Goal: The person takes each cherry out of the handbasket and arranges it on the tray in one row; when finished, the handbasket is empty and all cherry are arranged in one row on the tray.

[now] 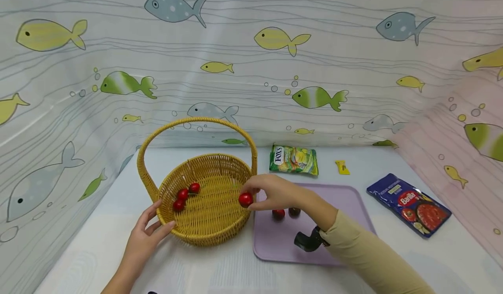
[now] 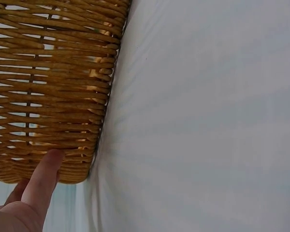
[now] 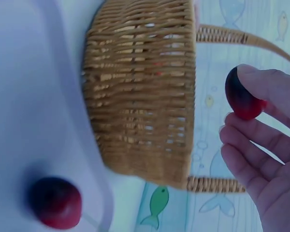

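In the head view, my right hand (image 1: 271, 191) pinches a red cherry (image 1: 246, 199) between thumb and fingertips, at the right side of the wicker basket (image 1: 208, 237). The right wrist view shows this cherry (image 3: 244, 94) above rim height, its upper end looking dark. My left hand (image 1: 146, 237) touches the basket's front left, fingers fairly straight; in the left wrist view a finger (image 2: 42, 181) lies against the woven wall (image 2: 53, 96). Inside the basket, several red cherries (image 1: 182, 194) sit at the left. A red cherry (image 1: 278, 215) and a darker round fruit (image 1: 294, 212) lie on the purple tray (image 1: 271, 246).
The basket's tall handle (image 1: 198, 119) arches over it. Behind the tray are a green Fox's candy bag (image 1: 293, 159) and a small yellow packet (image 1: 342, 167). A blue Barilla pouch (image 1: 408, 204) lies to the right. A fish-print curtain (image 1: 243, 80) encloses the white table (image 1: 98, 241).
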Demonstrator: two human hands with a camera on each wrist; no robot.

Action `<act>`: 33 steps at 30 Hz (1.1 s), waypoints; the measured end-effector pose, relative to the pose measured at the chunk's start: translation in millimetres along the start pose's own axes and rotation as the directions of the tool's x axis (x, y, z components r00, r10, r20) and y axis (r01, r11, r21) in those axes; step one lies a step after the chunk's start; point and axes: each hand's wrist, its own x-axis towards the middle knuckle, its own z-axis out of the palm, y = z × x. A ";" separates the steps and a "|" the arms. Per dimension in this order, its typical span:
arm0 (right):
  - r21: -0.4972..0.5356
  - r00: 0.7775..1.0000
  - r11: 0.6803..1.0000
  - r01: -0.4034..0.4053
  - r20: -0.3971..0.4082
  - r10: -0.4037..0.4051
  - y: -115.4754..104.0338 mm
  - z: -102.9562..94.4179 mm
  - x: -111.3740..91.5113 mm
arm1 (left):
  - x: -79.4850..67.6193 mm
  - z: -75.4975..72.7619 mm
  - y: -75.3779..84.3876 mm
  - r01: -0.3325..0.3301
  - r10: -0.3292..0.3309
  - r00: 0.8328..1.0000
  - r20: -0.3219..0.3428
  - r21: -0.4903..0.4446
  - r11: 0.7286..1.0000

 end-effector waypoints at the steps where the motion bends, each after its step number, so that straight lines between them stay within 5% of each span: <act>1: 0.000 1.000 1.000 -0.007 -0.010 0.007 1.2 -0.9 -4.7 | 0.5 0.3 0.1 -0.003 0.003 1.000 0.000 0.000 1.000; 14: 0.081 0.974 0.975 -0.206 -0.075 0.212 15.3 -8.9 -64.1 | 3.7 2.5 2.0 -0.023 0.023 1.000 0.003 -0.006 1.000; 23: 0.061 0.953 0.965 -0.257 -0.147 0.263 26.3 -9.5 -99.0 | 3.4 2.5 0.8 -0.031 0.031 0.999 0.006 -0.018 0.999; 33: 0.053 0.898 0.914 -0.402 -0.170 0.405 41.0 -1.6 -127.7 | 1.1 -0.2 -0.7 -0.002 0.002 1.000 0.004 -0.020 1.000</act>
